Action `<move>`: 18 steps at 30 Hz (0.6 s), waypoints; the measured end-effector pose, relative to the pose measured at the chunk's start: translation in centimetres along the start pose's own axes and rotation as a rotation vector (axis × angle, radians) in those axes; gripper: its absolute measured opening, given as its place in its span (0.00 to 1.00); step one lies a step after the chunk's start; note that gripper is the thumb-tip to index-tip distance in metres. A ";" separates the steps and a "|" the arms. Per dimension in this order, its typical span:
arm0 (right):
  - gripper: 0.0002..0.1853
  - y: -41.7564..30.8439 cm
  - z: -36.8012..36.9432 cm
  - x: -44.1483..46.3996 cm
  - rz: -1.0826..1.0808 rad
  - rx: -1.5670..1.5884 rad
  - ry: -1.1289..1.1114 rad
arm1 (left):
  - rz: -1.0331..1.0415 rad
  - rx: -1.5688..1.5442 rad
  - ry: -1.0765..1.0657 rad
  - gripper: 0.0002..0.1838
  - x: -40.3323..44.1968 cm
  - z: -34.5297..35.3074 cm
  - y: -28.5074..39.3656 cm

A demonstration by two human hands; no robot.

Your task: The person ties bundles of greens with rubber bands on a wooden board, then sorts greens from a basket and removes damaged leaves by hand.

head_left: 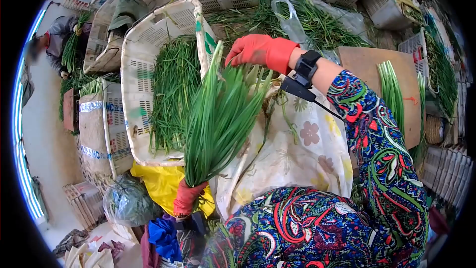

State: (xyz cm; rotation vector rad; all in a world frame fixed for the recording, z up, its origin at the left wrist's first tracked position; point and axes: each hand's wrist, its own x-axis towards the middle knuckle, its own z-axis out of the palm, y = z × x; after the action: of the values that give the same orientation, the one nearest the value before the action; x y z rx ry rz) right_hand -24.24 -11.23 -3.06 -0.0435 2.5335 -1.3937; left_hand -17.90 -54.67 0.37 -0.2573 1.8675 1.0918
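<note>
A bunch of garlic chives [215, 124] spreads in front of me, its pale stem ends pointing up and away, the leaves partly blurred. My left hand [190, 199], in a red rubber glove, is closed around the leafy end at the bottom. At the stem end, my right hand [263, 52], also red-gloved, bends down with its fingers curled together on some of the stalks; the fingertips are partly hidden. A black strap with a small device [306, 67] circles the right wrist. Below the bunch, a flower-patterned cloth [297, 154] covers my lap.
A white plastic crate [128, 94] holding loose green leaves stands at left. On a brown board [357, 62] at right lies another bunch of chives [391, 92]. Leaf scraps [248, 20] litter the floor ahead, among more crates. Another person [57, 37] holds greens at far left.
</note>
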 end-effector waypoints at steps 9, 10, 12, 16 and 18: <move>0.10 1.4 -6.6 -2.3 -0.348 -0.432 0.536 | -0.014 0.040 -0.049 0.09 0.2 0.6 0.9; 0.09 3.1 -8.8 -2.4 -0.413 -0.551 0.659 | -0.018 0.030 -0.059 0.09 0.2 0.3 0.4; 0.08 3.5 -13.5 -6.5 -0.249 -0.829 0.742 | 0.006 0.025 -0.069 0.08 0.4 0.2 -0.2; 0.25 6.7 -16.1 -10.0 0.526 -1.052 0.696 | -0.003 -0.004 -0.061 0.08 0.8 0.4 -0.4; 0.31 4.4 -12.4 -10.5 0.423 -0.536 0.452 | -0.007 -0.012 -0.058 0.08 0.9 0.7 -0.5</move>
State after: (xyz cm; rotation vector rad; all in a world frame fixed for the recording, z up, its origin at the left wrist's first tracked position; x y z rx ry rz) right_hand -16.48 2.93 1.77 0.7381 2.9593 -0.5903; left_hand -17.65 -54.24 -0.76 -0.2364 1.8079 1.0949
